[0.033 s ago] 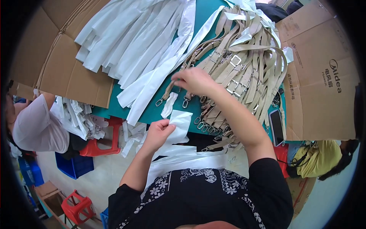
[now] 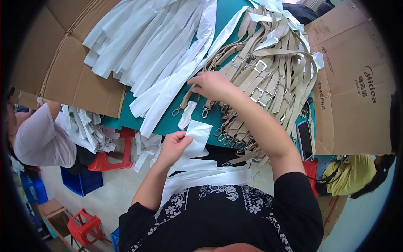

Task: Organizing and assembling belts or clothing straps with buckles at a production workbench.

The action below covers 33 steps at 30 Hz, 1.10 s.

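A white sleeve-like strip [image 2: 198, 133] of thin sheet material is pinched between the thumb and fingers of my left hand [image 2: 173, 147], and its lower part hangs at the table's front edge. Loosely bent and apart, the fingers of my right hand [image 2: 213, 87] hover at the left side of a heap of beige straps [image 2: 273, 80] with metal buckles and clips. Below that hand lies one strap end with a metal clip [image 2: 176, 112]; whether the fingers touch the strap is hidden. A small crumpled white piece [image 2: 187, 115] rests between my hands.
Long white sleeves [image 2: 142, 46] fan out across the green table [image 2: 157, 119]. Cardboard boxes [image 2: 352, 92] flank it on both sides. A phone [image 2: 304, 140] lies at the right edge. Other people sit left and right; red stools [image 2: 85, 227] and a blue crate [image 2: 82, 181] stand on the floor.
My right hand has dipped slightly and its fingers have drawn closer together. My left hand holds the white strip in the same place.
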{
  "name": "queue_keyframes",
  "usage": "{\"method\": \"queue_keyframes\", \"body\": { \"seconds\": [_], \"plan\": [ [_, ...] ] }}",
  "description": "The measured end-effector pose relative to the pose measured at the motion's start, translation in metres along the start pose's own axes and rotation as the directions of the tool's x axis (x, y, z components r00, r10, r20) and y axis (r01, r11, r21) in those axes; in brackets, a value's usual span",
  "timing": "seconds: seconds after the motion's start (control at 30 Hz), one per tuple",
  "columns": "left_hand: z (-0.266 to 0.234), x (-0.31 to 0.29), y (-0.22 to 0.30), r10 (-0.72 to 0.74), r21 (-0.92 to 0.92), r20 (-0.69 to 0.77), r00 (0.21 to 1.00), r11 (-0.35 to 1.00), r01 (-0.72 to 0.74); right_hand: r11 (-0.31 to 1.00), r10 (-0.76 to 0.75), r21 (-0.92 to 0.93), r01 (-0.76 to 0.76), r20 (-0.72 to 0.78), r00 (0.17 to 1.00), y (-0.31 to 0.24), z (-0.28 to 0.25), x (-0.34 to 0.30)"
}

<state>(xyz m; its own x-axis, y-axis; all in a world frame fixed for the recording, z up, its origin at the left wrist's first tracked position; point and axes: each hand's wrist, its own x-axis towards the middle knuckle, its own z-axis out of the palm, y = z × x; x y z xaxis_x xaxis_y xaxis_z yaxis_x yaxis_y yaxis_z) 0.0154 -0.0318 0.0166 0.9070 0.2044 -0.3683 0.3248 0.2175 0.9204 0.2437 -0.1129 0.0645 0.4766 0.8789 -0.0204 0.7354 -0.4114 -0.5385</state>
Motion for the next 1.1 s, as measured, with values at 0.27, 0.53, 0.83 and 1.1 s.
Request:
{"method": "queue_keyframes", "body": {
  "seconds": [0.27,0.53,0.83,1.1],
  "plan": [
    [-0.011,-0.010,0.020,0.091,-0.044,-0.039,0.995,0.995,-0.093,0.767,-0.601,-0.191,0.613,0.122,0.790,0.023,-0.006,0.017],
    [-0.010,-0.010,0.025,0.058,-0.011,-0.034,0.998,0.998,-0.058,0.911,-0.396,-0.109,0.398,0.039,0.917,-0.019,-0.097,-0.096],
    [0.013,-0.013,0.027,0.224,-0.036,0.084,0.971,0.974,-0.222,0.899,-0.415,-0.128,0.418,0.051,0.908,-0.022,-0.097,-0.144],
    [0.025,-0.025,0.030,0.183,0.151,-0.001,0.983,0.972,-0.181,0.920,-0.387,-0.084,0.384,-0.026,0.922,-0.012,-0.083,-0.151]
  ]
}}
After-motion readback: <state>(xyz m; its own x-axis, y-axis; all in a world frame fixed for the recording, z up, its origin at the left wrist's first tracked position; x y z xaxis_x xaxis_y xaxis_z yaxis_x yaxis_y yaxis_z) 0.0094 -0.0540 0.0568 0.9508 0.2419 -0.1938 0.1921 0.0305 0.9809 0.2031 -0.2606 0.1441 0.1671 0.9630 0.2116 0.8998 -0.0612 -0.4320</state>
